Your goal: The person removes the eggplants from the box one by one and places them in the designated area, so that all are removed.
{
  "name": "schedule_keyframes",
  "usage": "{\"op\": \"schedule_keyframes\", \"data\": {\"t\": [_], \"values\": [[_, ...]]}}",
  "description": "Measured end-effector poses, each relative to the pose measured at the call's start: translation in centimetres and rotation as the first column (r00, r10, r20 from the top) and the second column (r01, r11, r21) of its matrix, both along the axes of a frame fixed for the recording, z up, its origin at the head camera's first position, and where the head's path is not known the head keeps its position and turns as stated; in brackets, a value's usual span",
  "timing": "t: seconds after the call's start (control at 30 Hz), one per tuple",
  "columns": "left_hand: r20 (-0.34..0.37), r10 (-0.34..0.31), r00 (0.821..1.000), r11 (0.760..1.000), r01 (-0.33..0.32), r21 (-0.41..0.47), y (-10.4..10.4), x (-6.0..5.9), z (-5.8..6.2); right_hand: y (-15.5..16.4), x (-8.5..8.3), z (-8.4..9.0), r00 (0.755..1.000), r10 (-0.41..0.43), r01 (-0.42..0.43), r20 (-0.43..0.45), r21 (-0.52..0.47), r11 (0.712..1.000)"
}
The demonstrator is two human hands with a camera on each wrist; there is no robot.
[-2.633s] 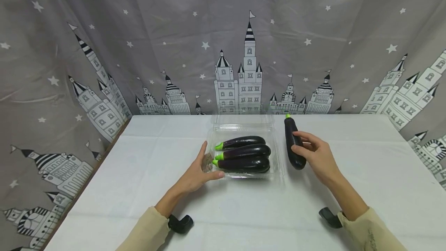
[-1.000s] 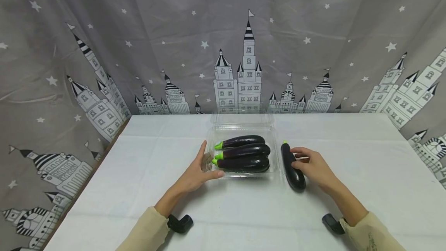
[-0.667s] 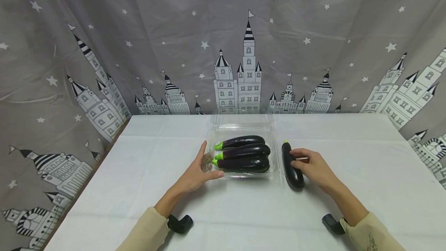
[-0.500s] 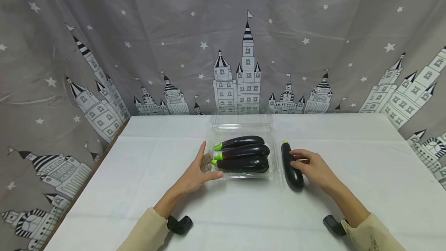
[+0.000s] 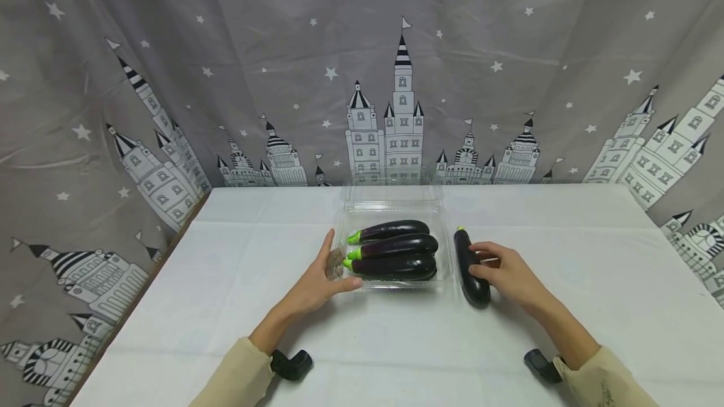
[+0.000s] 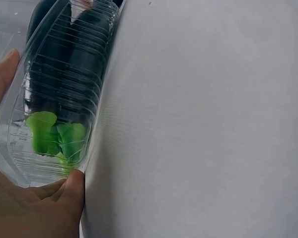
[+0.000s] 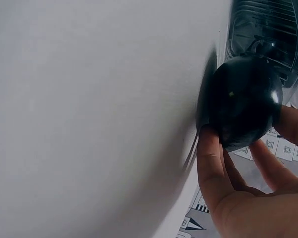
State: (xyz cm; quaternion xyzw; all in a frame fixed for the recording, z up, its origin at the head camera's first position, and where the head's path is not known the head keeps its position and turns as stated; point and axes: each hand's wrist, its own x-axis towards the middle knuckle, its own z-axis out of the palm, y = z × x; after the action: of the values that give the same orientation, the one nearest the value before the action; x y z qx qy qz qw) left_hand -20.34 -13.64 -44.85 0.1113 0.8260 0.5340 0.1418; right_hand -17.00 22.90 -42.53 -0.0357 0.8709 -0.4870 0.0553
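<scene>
- Right, the loose eggplant [image 5: 471, 267] lies on the tabletop [image 5: 565, 294] just right of centre frame, green stem toward the backdrop, blunt end toward the person.
- Its long axis runs near to far, crosswise to the three eggplants in the tray [image 5: 394, 249], which lie left to right.
- The right hand [image 5: 505, 271] has it: fingers curled over the dark skin from the right side, thumb underneath in the wrist view, a firm grip [image 7: 223, 173] around the blunt end [image 7: 244, 101].
- The eggplant sits just beside the right wall of the clear plastic tray [image 5: 447, 256]; touching or not, I cannot tell.
- The left hand [image 5: 319, 281] clasps the tray's left end, thumb at its near corner, fingers up the side by the green stems [image 6: 52, 134].
- The right hand is plainly the nearer one.
- Behind, a grey castle-and-stars curtain [image 5: 396, 80].
</scene>
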Motion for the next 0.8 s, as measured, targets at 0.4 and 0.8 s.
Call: {"op": "schedule_keyframes", "data": {"t": [0.4,0.8], "values": [[0.001,-0.011,1.000,1.000,0.011,0.021,-0.11,0.03,-0.02,-0.33,-0.21,0.04,1.000,0.010,-0.009,0.013,-0.036,0.999],[0.000,-0.007,1.000,1.000,0.007,0.005,-0.08,0.03,0.01,-0.35,-0.16,-0.07,1.000,0.010,-0.010,-0.006,-0.029,1.000]]}}
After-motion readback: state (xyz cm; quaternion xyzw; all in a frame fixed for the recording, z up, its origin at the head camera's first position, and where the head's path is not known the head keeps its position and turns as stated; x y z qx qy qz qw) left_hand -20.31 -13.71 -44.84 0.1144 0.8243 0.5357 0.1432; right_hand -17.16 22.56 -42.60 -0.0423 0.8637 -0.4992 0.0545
